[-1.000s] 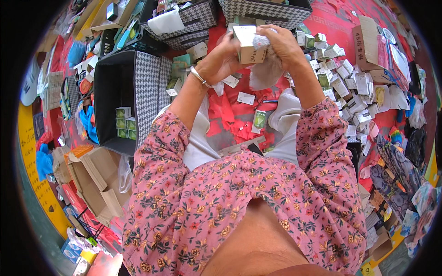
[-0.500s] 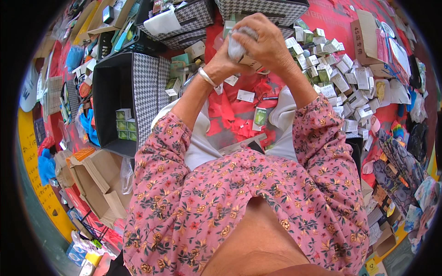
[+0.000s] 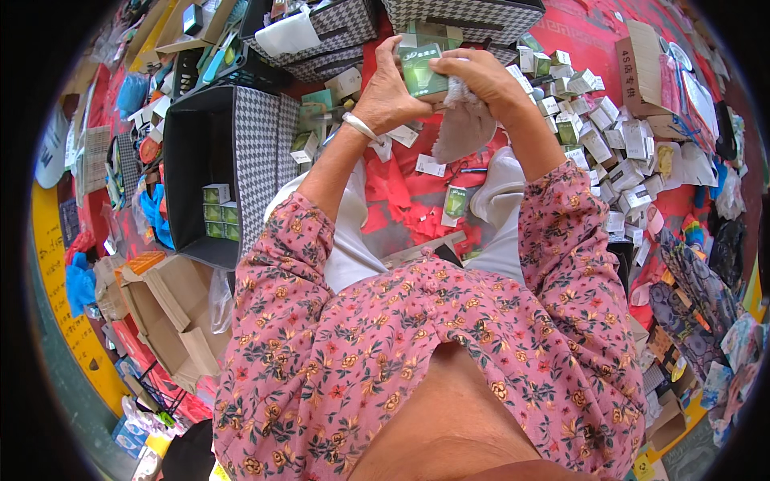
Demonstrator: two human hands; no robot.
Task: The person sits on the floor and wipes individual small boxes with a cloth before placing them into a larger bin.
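Observation:
A small green box (image 3: 423,74) with a clear-looking top edge is raised in front of me. My left hand (image 3: 387,98) grips its left side, thumb along the lower edge and fingers at the top. From my right hand (image 3: 488,80) hangs a crumpled grey-white cloth (image 3: 467,128), pinched under the fingers. The right thumb and fingertips also touch the box's right side. Below, between my knees, a green-and-white small box (image 3: 455,202) stands near a white carton (image 3: 430,165) lying flat on the red ground covering.
Many small white-and-green boxes (image 3: 609,152) are heaped to the right. At left, an open black houndstooth bin (image 3: 265,160) holds several stacked green boxes (image 3: 220,212). More houndstooth bins (image 3: 465,18) stand ahead. An opened cardboard carton (image 3: 172,313) lies at lower left.
The box has turned so its green face shows between my hands. The cloth, bunched over it before, now hangs down from my right hand, which has shifted right and lower.

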